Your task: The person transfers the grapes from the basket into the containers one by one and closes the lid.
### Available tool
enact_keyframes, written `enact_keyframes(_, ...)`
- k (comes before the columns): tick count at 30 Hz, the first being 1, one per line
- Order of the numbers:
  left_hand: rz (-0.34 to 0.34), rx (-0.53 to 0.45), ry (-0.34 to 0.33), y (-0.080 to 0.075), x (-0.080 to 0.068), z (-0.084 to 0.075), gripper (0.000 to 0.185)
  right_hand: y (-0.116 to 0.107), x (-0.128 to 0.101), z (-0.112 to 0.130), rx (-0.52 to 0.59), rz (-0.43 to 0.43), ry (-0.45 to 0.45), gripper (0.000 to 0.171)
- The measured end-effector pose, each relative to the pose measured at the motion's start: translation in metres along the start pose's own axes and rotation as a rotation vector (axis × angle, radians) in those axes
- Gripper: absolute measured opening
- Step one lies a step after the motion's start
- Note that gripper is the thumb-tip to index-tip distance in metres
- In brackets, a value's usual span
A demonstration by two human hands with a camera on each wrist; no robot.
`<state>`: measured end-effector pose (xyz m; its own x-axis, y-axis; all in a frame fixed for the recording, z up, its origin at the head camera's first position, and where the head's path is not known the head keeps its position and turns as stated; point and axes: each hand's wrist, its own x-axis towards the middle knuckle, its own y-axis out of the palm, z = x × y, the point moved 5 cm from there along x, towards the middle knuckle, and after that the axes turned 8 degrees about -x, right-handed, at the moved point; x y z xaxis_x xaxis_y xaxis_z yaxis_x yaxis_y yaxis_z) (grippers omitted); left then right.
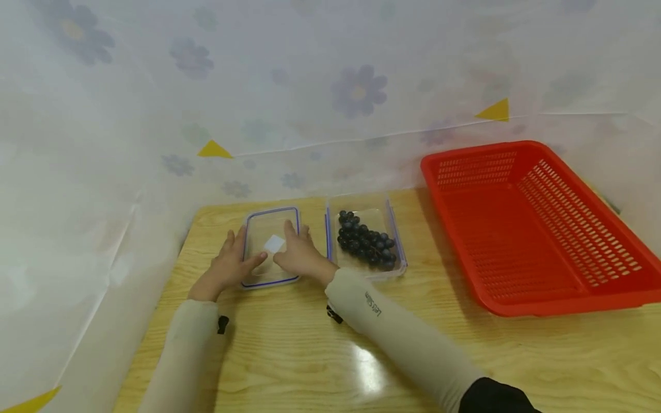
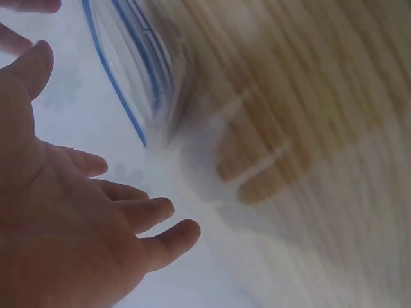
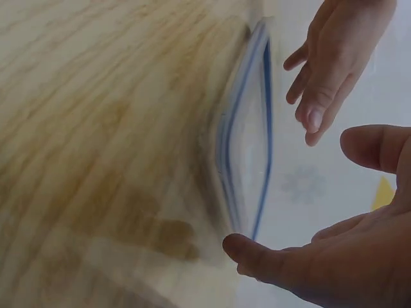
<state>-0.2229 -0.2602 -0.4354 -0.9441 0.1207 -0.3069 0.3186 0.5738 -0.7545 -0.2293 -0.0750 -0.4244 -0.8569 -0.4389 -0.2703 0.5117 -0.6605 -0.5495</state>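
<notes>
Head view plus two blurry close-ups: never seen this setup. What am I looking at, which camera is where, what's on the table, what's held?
No machine here: a person works with two bare hands and wears three cameras. The wide picture comes from the head, looking down at a wooden table. The two close-ups come from the wrists and are motion-blurred.

On the table: a clear lid with a blue rim, a clear container of dark berries beside it, and an empty red basket on the right.

The left hand and right hand lie on the lid from either side with fingers fairly straight. No closed grip shows; the wrist views show spread fingers by the lid's blue edge.
</notes>
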Motion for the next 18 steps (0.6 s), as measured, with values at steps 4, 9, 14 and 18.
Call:
enact_keyframes(4,0.064,-0.027,-0.046,0.003,0.003,0.009,0.105,0.005,0.010,-0.003,0.038,-0.013,0.058,0.091)
enact_keyframes(9,0.067,-0.017,-0.038,0.007,0.007,0.009,0.108,0.005,0.015,0.001,0.041,-0.010,0.068,0.090)
enact_keyframes(14,0.068,-0.070,-0.030,0.008,0.007,0.007,0.108,0.003,0.017,0.004,0.027,-0.019,0.073,0.088)
enact_keyframes(18,0.083,-0.169,-0.027,0.008,0.005,0.008,0.103,-0.002,0.018,0.003,0.054,-0.066,0.096,0.081)
